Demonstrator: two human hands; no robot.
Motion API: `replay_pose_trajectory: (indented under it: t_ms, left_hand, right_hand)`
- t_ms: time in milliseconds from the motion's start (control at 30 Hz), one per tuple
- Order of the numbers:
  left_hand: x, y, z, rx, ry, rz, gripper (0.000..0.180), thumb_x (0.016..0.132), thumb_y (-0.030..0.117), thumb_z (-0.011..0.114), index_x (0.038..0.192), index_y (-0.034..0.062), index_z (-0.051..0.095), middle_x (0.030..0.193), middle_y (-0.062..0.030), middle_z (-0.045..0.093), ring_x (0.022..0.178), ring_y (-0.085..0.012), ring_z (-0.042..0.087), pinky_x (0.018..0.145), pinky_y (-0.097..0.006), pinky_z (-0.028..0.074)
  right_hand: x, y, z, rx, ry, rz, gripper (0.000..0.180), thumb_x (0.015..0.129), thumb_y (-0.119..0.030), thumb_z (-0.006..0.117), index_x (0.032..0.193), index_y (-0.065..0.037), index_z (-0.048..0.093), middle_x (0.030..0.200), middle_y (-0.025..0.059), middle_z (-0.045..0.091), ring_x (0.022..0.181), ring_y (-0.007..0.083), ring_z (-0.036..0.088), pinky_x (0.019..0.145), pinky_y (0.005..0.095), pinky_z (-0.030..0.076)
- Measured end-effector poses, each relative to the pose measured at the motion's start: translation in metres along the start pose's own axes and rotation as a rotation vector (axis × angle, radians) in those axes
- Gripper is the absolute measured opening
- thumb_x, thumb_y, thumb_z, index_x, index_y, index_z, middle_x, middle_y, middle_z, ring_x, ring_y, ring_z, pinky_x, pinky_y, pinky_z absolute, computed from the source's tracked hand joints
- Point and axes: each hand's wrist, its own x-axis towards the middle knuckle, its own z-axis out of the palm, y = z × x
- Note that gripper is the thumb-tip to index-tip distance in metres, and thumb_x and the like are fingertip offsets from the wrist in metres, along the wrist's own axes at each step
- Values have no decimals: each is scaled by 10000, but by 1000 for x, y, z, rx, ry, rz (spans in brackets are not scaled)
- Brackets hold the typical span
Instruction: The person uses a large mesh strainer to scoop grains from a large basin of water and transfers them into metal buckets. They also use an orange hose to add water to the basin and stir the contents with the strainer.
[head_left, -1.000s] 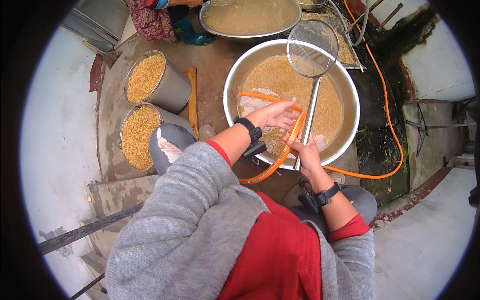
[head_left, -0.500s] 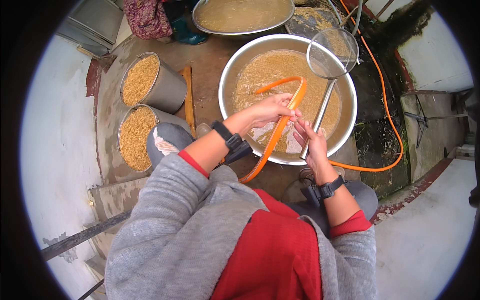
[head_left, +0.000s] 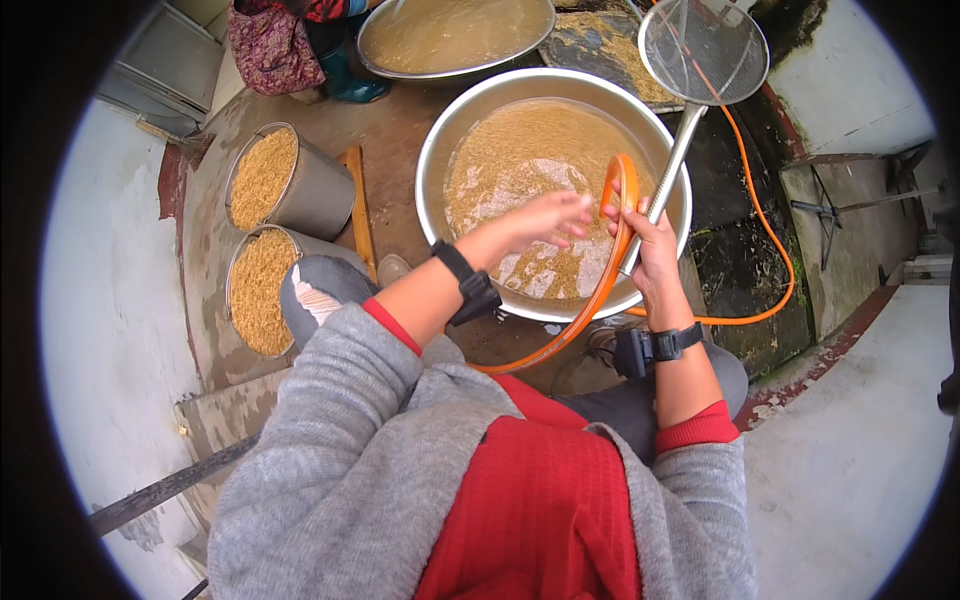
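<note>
A wide metal basin (head_left: 430, 200) stands in front of me, holding cloudy water with tan grain (head_left: 540, 125) floating in it. My right hand (head_left: 648, 238) is closed around an orange hose (head_left: 603, 285) together with the handle of a long-handled mesh strainer (head_left: 704, 50). The strainer's round head points away, beyond the basin's far right rim. Over the water the hose bends in a loop, its end hidden behind the fingers. My left hand (head_left: 548, 220) hovers above the basin to the left of the hose, empty, fingers apart and slightly blurred.
Two metal buckets (head_left: 325, 195) heaped with tan grain stand at the left beside a wooden strip (head_left: 361, 215). Another wide basin (head_left: 455, 72) of murky water is at the back, near a person in green boots (head_left: 352, 80). More hose (head_left: 760, 200) runs along the right.
The hose has passed from my left hand into my right, which now grips it with the strainer. My left hand has let go, and the strainer head has swung up and right.
</note>
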Motion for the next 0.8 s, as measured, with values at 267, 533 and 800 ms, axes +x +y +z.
replay_pose_trajectory:
  t_ms: [267,533,800]
  left_hand:
    - [59,39,-43,-643,230,-118,400,965,295,440,1196,-28,390,1194,-241,507,990,-270,594,811,-383,534]
    - [8,30,-91,-432,254,-139,206,931,95,455,1107,-11,459,848,-84,582,643,-117,535,559,-245,486]
    - [-77,35,-101,-269,363,-70,285,990,262,401,1160,38,447,747,-16,497,572,-66,461,516,-210,458]
  right_hand:
    - [-20,23,14,-187,-200,120,347,815,79,514,1141,1,425,1218,191,536,1003,235,615,774,286,509]
    - [-27,33,17,-353,-246,97,536,797,7,599,1300,7,414,1306,132,479,1211,230,450,955,326,415]
    - [-7,-31,-8,-45,40,9,139,859,-1,567,848,-75,450,1024,164,614,884,202,636,756,297,567]
